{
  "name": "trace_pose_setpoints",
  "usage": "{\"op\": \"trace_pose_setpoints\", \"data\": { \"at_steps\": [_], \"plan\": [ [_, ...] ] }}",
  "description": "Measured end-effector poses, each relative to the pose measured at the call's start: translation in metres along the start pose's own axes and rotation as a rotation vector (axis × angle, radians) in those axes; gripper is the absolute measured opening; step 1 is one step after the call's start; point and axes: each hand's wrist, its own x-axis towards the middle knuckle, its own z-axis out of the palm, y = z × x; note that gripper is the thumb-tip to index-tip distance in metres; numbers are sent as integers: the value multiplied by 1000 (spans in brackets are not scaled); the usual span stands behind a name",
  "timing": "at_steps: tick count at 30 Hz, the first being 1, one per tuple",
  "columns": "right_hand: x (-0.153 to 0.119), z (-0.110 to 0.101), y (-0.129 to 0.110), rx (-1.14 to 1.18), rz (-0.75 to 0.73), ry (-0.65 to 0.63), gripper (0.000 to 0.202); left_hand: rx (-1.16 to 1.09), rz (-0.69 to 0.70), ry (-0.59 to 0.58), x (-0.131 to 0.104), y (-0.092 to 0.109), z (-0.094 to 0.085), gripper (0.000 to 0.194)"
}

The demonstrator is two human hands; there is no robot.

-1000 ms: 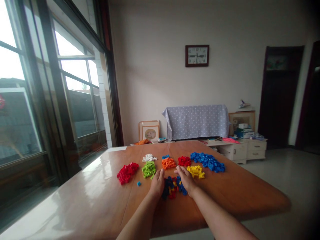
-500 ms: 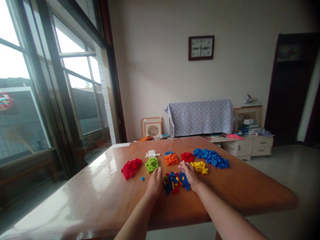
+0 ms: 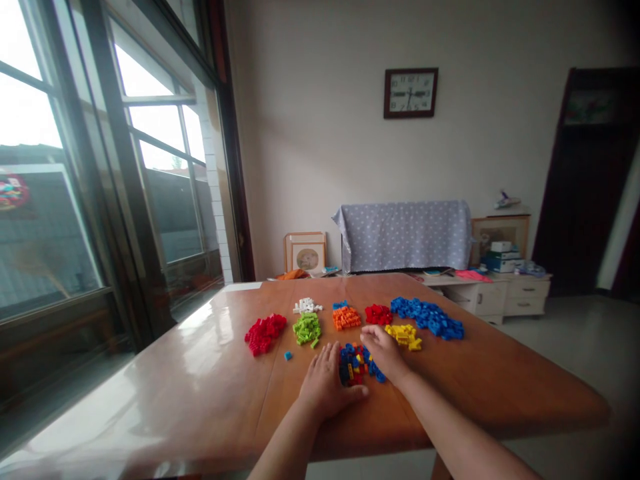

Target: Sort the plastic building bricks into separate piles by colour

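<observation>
A mixed pile of toy building bricks (image 3: pixel 356 360), blue, red, yellow and orange, lies on the wooden table between my hands. Palm down, my left hand (image 3: pixel 327 385) rests against the pile's left side with its fingers and thumb apart, hiding part of it. On the other side, my right hand (image 3: pixel 385 352) reaches over the pile's right edge, fingers loosely bent and apparently holding nothing. Yellow bricks (image 3: pixel 403 337) lie just beyond the right hand, and lime green bricks (image 3: pixel 307 329) beyond the left. A lone blue brick (image 3: pixel 288 356) sits left of my left hand.
Sorted piles form an arc on the table (image 3: pixel 200 400): crimson bricks (image 3: pixel 265 335), white bricks (image 3: pixel 307 305), orange bricks (image 3: pixel 346 317), red bricks (image 3: pixel 379 314) and blue bricks (image 3: pixel 427 317). Windows stand at left; a low white cabinet (image 3: pixel 525 297) is behind the table.
My left hand has turned from edge-on to palm down and moved right against the mixed pile. My right hand stays at the pile's right side, its fingers more bent. The pile looks narrower.
</observation>
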Motion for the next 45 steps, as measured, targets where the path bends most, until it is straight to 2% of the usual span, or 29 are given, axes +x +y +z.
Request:
{"op": "trace_pose_setpoints", "data": {
  "at_steps": [4,6,9,15,23,26,28,31,34,36,40,42,45],
  "plan": [
    [-20,5,-23,-535,-268,-74,14,5,26,4,0,-3,3,116],
    [-31,9,-31,-696,-287,-127,14,5,35,7,0,-3,4,110],
    [-40,16,-36,-817,-239,-193,14,-1,49,20,0,-4,4,101],
    [-40,23,-34,-900,-168,-231,15,1,44,13,1,-2,2,97],
    [-39,31,-28,-940,-132,-220,10,33,39,-7,2,-3,3,93],
    [-38,31,-26,-888,-126,-197,10,36,34,-6,2,-2,3,94],
    [-36,29,-26,-770,-113,-194,12,34,20,-11,1,-1,1,96],
    [-27,16,-23,-484,-57,-168,19,18,6,-14,0,2,-2,105],
    [-12,-10,-15,-320,-26,-71,27,-1,-8,-10,0,4,-4,112],
    [-1,-34,-7,-379,-36,2,26,-6,-18,-8,0,4,-5,112],
    [8,-83,13,-700,-64,54,20,-21,-20,5,1,3,-4,109],
    [7,-99,24,-775,-32,61,16,-46,-31,12,1,3,-4,108],
    [5,-112,39,-725,39,50,15,-96,-44,23,1,4,-4,106]
  ]
}}
